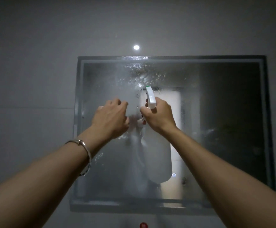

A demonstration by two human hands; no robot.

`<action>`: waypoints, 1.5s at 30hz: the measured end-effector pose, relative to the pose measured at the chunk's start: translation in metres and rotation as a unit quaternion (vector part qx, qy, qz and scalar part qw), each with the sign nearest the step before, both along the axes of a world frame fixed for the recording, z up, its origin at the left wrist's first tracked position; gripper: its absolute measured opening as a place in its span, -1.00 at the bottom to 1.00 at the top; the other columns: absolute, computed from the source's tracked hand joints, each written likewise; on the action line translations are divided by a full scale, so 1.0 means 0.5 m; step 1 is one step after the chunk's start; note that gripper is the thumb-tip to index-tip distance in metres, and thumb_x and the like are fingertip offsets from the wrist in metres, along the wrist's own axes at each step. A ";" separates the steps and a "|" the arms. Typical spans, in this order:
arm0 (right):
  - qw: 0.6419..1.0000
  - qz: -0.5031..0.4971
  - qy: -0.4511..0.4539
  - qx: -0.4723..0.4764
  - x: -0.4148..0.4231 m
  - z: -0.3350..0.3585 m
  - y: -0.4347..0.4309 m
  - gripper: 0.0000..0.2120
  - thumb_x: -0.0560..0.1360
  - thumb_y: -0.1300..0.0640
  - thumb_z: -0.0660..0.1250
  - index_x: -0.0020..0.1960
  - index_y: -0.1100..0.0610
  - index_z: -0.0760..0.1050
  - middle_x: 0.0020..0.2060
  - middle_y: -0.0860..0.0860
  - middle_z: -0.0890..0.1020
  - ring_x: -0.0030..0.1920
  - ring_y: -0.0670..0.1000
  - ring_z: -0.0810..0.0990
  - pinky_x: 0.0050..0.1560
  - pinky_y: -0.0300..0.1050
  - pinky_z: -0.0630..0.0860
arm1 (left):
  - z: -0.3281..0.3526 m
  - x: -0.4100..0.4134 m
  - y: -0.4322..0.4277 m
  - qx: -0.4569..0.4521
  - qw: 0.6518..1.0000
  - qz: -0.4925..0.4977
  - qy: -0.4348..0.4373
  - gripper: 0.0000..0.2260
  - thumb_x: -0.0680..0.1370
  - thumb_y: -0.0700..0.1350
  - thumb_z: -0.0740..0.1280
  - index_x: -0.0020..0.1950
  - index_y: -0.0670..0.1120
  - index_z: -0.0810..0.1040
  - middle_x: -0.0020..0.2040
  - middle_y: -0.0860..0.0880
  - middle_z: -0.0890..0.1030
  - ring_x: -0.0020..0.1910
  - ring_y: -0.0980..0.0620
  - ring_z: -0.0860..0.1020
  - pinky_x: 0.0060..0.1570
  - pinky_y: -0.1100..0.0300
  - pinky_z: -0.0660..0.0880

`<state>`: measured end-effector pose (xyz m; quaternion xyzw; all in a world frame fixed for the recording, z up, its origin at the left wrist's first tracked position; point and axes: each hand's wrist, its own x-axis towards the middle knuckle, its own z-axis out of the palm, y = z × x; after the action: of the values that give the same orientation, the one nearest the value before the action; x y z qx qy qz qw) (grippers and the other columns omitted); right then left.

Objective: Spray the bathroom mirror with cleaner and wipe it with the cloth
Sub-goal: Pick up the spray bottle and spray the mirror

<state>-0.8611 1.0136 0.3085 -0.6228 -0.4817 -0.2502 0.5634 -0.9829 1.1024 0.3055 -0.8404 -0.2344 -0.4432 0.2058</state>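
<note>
Hands at mirror centre: L hand grips cloth, R hand grips spray bottle; open glass toward R edge.

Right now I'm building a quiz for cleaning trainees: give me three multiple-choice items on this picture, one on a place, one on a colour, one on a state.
1. Where on the mirror are the droplets thickest? A upper middle; B lower right corner; C right edge.
2. What colour is the spray bottle's nozzle tip? A red; B green; C blue.
3. What is the right hand doing? A hanging idle; B lying flat on the glass; C gripping the spray bottle.
Answers: 1 A, beads cluster under the top frame; 2 B, a green tip caps the white head; 3 C, fingers curl round the bottle's neck.
</note>
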 end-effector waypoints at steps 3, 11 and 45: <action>0.999 -0.033 0.015 0.016 0.055 0.012 -0.057 -0.79 0.22 -0.02 0.21 -0.31 0.13 0.41 -0.43 0.00 0.55 -0.35 0.06 0.59 -0.35 -0.06 0.50 | 0.021 0.055 -0.046 0.009 1.000 -0.029 -0.006 -0.61 0.54 -0.02 0.15 0.34 -0.10 0.34 0.28 -0.14 0.41 0.19 -0.14 0.42 0.09 -0.02 0.41; 0.990 -0.137 0.018 0.033 0.195 -0.003 -0.226 -0.74 0.27 -0.03 0.25 -0.22 0.16 0.47 -0.36 0.07 0.58 -0.35 0.14 0.62 -0.33 0.14 0.60 | 0.011 0.225 -0.173 0.026 0.994 -0.101 0.014 -0.63 0.54 -0.01 0.14 0.31 -0.09 0.35 0.26 -0.12 0.42 0.19 -0.15 0.42 0.05 0.00 0.40; 0.967 -0.215 0.115 -0.077 0.312 -0.179 -0.461 -0.83 0.39 0.18 0.34 -0.15 0.31 0.54 -0.30 0.16 0.63 -0.49 -0.06 0.61 -0.36 -0.07 0.59 | -0.127 0.399 -0.304 0.031 0.980 -0.169 0.102 -0.65 0.52 -0.07 0.12 0.29 -0.10 0.37 0.22 -0.11 0.45 0.15 -0.14 0.44 0.00 0.01 0.39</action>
<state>-0.7053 0.7831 0.2187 -0.7780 -0.2863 -0.2536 0.4984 -0.7834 0.9502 0.2418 -0.9019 -0.0525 -0.3907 0.1766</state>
